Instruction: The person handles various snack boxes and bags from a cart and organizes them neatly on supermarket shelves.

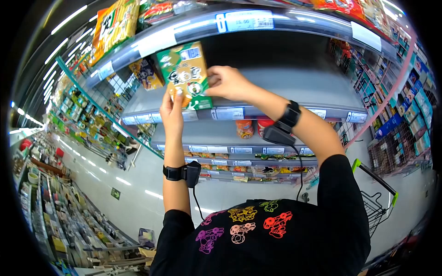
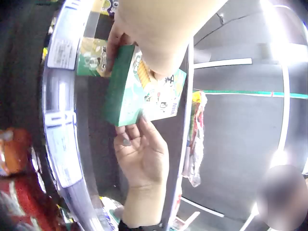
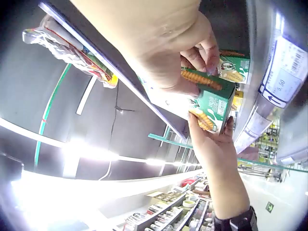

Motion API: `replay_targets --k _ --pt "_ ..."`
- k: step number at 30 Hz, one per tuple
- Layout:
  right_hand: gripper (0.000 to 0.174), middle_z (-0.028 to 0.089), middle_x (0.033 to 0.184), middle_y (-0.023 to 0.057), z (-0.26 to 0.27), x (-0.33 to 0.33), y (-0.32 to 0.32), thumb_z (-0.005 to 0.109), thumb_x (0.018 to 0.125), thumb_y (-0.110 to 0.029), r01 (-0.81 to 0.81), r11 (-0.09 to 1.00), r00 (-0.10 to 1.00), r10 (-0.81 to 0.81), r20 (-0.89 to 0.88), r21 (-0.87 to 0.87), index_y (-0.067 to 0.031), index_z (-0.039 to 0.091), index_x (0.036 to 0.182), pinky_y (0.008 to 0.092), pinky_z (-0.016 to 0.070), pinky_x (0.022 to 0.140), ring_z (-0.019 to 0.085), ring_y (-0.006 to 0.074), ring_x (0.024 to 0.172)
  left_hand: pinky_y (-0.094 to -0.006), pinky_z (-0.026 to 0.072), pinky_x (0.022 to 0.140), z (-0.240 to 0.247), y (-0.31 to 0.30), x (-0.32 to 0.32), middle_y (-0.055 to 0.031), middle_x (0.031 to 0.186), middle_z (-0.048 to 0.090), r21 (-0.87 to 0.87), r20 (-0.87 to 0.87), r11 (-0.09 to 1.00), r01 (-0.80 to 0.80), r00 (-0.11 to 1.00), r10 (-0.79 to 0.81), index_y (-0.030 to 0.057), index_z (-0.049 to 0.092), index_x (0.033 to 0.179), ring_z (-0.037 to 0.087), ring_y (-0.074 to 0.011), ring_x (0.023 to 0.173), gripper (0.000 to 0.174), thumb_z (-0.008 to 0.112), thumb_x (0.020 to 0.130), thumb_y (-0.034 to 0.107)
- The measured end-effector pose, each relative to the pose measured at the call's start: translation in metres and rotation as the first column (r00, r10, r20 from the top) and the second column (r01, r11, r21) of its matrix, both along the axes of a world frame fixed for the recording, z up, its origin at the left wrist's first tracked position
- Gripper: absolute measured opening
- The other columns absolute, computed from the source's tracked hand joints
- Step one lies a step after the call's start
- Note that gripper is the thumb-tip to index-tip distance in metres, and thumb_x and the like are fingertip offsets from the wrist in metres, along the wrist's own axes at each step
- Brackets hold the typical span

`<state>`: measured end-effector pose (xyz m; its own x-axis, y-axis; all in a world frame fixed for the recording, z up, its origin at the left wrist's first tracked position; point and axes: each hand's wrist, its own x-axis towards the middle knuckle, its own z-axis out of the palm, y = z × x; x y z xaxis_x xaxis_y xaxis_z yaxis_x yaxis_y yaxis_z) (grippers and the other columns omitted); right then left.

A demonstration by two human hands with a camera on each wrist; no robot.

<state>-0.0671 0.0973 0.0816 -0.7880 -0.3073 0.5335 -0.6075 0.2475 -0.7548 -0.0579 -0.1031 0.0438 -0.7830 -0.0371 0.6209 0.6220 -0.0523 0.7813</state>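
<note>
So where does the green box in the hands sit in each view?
Head: green box in the upper part, left of centre.
Left wrist: green box just above centre.
Right wrist: green box right of centre.
Shared landmark: labelled shelf edge, at the box's bottom, left of it and right of it, respectively.

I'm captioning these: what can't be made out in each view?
- Head: left hand, fingertips mostly hidden by the green box.
- Left wrist: part of the box's front, hidden by that hand.
- Right wrist: lower left, lost in glare.
- Head: lower shelf labels, print too small.
</note>
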Motion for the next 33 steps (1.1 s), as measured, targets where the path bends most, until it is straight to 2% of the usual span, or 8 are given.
replay_targets --k 3,7,15,18,20,22,25,33 --pt "0.042 0.065 0.083 0.0171 0.016 -0.017 -0.025 0.071 0.065 -0.011 0.087 0.987 0.996 -0.081 -0.045 0.137 0.0044 0.055 0.100 0.0307 0.0509 0.067 0.065 0.0213 0.074 -0.0241 0.0447 0.077 0.006 -0.008 -0.022 -0.0101 0.108 0.055 -0.075 -0.045 0.976 -0.206 0.978 0.203 -0.0007 0.039 0.127 0.054 -0.0120 0.092 0.038 0.041 0.094 0.019" --pt "0.035 0.062 0.077 0.0201 0.024 -0.040 -0.043 0.069 0.065 -0.019 0.159 0.968 0.945 -0.091 -0.315 0.195 0.0027 0.056 0.089 0.0362 0.0487 0.065 0.062 0.0330 0.073 -0.0267 0.0448 0.078 0.014 -0.008 -0.046 -0.0134 0.111 0.053 -0.068 0.029 0.909 -0.410 0.910 0.413 0.0013 0.033 0.130 0.054 -0.0159 0.093 0.044 0.033 0.096 0.029" --pt "0.035 0.063 0.078 0.0161 0.004 -0.095 -0.048 0.072 0.061 -0.030 0.199 0.914 0.967 -0.124 -0.224 0.353 -0.0013 0.063 0.080 0.0357 0.0481 0.067 0.062 0.0293 0.073 -0.0327 0.0359 0.092 -0.015 -0.044 -0.126 -0.0211 0.122 0.047 -0.143 0.211 0.941 -0.307 0.919 0.332 -0.0024 0.026 0.133 0.048 -0.0305 0.110 0.061 0.027 0.093 0.043" --pt "0.036 0.063 0.078 0.0159 -0.006 -0.107 -0.046 0.072 0.061 -0.031 0.192 0.942 0.967 -0.133 -0.219 0.275 -0.0019 0.063 0.080 0.0360 0.0484 0.067 0.062 0.0294 0.074 -0.0337 0.0408 0.083 -0.025 -0.038 -0.145 -0.0208 0.109 0.053 -0.265 -0.093 0.753 -0.602 0.793 0.602 -0.0015 0.029 0.131 0.053 -0.0288 0.097 0.059 0.029 0.093 0.044" --pt "0.037 0.063 0.079 0.0157 -0.008 -0.108 -0.046 0.072 0.061 -0.032 0.200 0.939 0.965 -0.139 -0.222 0.279 -0.0023 0.063 0.079 0.0363 0.0485 0.068 0.062 0.0298 0.074 -0.0332 0.0437 0.068 -0.034 -0.042 -0.153 -0.0157 0.091 0.055 -0.231 -0.047 0.786 -0.573 0.814 0.579 0.0010 0.036 0.124 0.054 -0.0245 0.079 0.054 0.030 0.093 0.045" --pt "0.036 0.063 0.079 0.0157 -0.007 -0.103 -0.046 0.072 0.061 -0.033 0.216 0.935 0.964 -0.158 -0.215 0.281 -0.0027 0.063 0.079 0.0368 0.0486 0.068 0.062 0.0305 0.075 -0.0311 0.0422 0.050 -0.015 -0.037 -0.146 -0.0082 0.072 0.052 -0.001 0.286 0.968 -0.250 0.928 0.240 0.0045 0.045 0.112 0.051 -0.0185 0.059 0.049 0.030 0.092 0.047" --pt "0.039 0.063 0.084 0.0163 -0.006 -0.101 -0.046 0.072 0.060 -0.032 0.223 0.929 0.967 -0.172 -0.190 0.295 -0.0036 0.060 0.085 0.0385 0.0490 0.070 0.061 0.0321 0.078 -0.0258 0.0297 0.038 0.003 -0.016 -0.133 -0.0009 0.058 0.040 0.309 0.384 0.932 -0.191 0.921 0.061 0.0103 0.047 0.093 0.037 -0.0124 0.043 0.042 0.031 0.092 0.049" --pt "0.075 0.061 0.091 0.0202 -0.011 -0.104 -0.056 0.076 0.056 -0.034 0.379 0.913 0.924 -0.366 -0.109 0.150 -0.0009 0.041 0.113 0.0400 0.0491 0.077 0.060 0.0353 0.086 -0.0258 0.0221 0.038 0.007 -0.008 -0.129 0.0032 0.049 0.028 0.393 0.334 0.904 -0.168 0.942 0.030 0.0149 0.038 0.070 0.028 -0.0096 0.041 0.036 0.031 0.092 0.043"
